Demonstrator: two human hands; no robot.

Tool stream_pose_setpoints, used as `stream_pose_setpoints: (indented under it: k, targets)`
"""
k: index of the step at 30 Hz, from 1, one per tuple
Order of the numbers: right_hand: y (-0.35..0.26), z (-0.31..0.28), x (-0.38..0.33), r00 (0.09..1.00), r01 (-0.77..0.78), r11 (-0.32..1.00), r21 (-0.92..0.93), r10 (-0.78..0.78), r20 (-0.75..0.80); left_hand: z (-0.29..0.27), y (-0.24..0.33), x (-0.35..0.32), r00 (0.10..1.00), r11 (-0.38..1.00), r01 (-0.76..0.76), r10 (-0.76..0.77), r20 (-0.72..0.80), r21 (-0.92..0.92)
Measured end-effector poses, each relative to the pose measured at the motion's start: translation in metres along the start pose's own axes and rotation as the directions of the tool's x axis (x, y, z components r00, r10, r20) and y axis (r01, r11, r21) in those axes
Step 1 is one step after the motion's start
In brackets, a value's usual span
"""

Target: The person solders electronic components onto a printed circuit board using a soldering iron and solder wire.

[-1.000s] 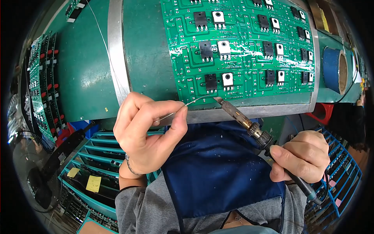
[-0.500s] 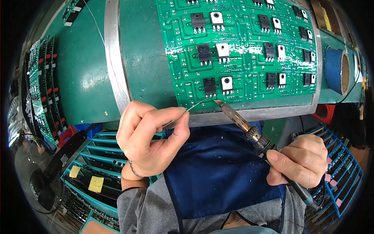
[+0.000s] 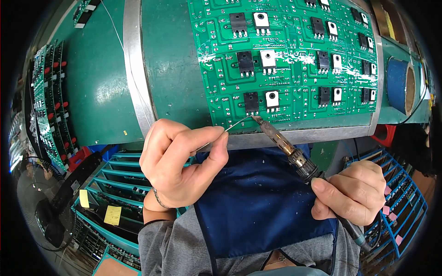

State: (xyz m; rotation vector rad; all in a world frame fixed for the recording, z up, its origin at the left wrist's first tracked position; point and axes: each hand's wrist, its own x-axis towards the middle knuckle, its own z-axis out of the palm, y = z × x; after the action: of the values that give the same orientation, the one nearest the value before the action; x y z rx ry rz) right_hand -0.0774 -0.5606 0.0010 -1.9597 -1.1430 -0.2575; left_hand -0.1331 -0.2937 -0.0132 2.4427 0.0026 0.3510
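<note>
With the left hand pinching the solder wire and the right hand closed on the soldering iron, both meeting at the green circuit board's lower edge, a wobble could probably bridge neighbouring joints.

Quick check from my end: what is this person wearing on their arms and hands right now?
Both hands are bare, with no gloves. The left hand has a thin bracelet round the wrist, and a grey sleeve covers the forearm, ending in a dark cuff just below the bracelet. The right hand shows no ring or band; its wrist and forearm are hidden at the frame edge.
</note>
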Motion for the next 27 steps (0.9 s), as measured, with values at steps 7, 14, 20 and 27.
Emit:
stream_pose_setpoints:
  k: [7,14,20,27]
  targets:
    - [-0.0073,-0.0004,0.0009,0.999,0.017,0.999,-0.051,-0.015,0.039,-0.0006,0.0004,-0.0008,1.0,1.0,-0.004,0.005,-0.008,0.016]
    - [-0.0085,-0.001,0.0013,0.999,0.013,0.998,-0.054,-0.011,0.051,-0.001,0.0019,-0.001,1.0,1.0,-0.002,0.002,0.003,-0.005]
    - [-0.0105,-0.0008,0.0011,0.998,-0.007,0.998,-0.059,0.01,0.056,0.0008,0.0002,-0.0008,1.0,1.0,-0.011,0.011,-0.001,-0.004]
    - [-0.0104,-0.0002,0.0021,0.999,0.001,0.998,-0.064,0.002,0.05,-0.0016,0.0014,0.0008,1.0,1.0,-0.01,0.01,0.007,0.003]
